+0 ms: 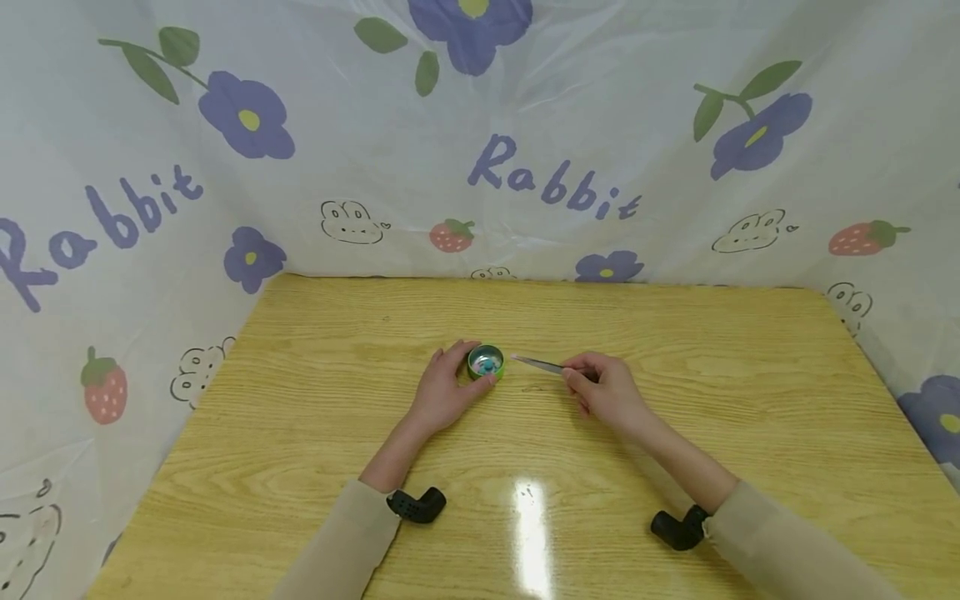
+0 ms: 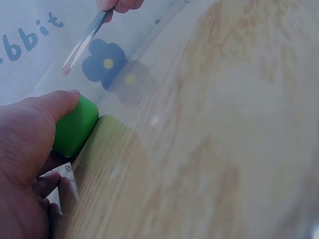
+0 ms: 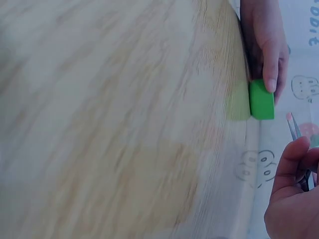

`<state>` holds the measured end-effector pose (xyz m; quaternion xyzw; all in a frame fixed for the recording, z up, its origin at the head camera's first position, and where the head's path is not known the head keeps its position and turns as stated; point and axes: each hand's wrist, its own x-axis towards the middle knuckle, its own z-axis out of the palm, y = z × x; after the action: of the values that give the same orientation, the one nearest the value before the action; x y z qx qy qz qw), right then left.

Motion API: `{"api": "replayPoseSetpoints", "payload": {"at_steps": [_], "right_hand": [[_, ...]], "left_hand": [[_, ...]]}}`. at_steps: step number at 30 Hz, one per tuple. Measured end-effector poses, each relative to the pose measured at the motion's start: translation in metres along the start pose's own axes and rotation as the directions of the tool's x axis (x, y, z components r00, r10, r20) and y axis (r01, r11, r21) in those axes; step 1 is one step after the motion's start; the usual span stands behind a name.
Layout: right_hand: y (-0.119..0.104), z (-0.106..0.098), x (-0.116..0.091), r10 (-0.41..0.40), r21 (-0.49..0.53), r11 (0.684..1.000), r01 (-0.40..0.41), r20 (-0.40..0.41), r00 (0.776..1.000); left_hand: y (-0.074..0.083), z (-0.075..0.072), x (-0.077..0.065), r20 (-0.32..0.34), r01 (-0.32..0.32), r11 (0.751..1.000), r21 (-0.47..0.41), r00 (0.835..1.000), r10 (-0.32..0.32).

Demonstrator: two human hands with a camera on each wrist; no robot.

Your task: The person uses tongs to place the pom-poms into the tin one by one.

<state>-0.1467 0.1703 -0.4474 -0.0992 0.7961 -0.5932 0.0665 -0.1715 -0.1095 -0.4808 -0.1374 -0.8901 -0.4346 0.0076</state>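
Note:
My left hand holds a small round green tin on the table, with the thumb on its near side and fingers around the far side. Inside the tin, small pink and blue-green pieces lie on a shiny floor; their kind is too small to tell. My right hand pinches a pair of dark-handled metal tweezers pointing left. At their tips sits a tiny pink piece, just right of the tin and raised above the table.
A wood-grain table lies under both hands. A white curtain printed with flowers, strawberries and rabbits hangs behind and at the sides. Each wrist wears a black camera mount. Light glares off the table's near part.

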Motion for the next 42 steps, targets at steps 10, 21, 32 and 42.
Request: {"api": "replayPoseSetpoints", "payload": {"at_steps": [10, 21, 32, 42], "right_hand": [[-0.008, 0.019, 0.009, -0.020, -0.008, 1.000, 0.020, 0.001, 1.000], [-0.007, 0.031, 0.015, -0.107, -0.061, 0.992, 0.106, -0.012, 0.994], [-0.009, 0.034, 0.015, -0.093, -0.061, 0.994, 0.092, -0.022, 0.995], [-0.007, 0.032, 0.015, -0.070, -0.040, 0.997, 0.070, -0.011, 0.997]], "left_hand": [[0.000, 0.000, -0.001, 0.006, 0.009, 1.000, -0.003, 1.000, -0.009], [0.001, 0.000, 0.001, 0.002, 0.009, 1.000, 0.012, 1.000, -0.009], [-0.001, 0.000, 0.001, -0.002, 0.017, 1.000, 0.017, 1.000, -0.017], [0.000, 0.000, 0.001, -0.007, 0.014, 1.000, 0.017, 1.000, -0.013]]}}
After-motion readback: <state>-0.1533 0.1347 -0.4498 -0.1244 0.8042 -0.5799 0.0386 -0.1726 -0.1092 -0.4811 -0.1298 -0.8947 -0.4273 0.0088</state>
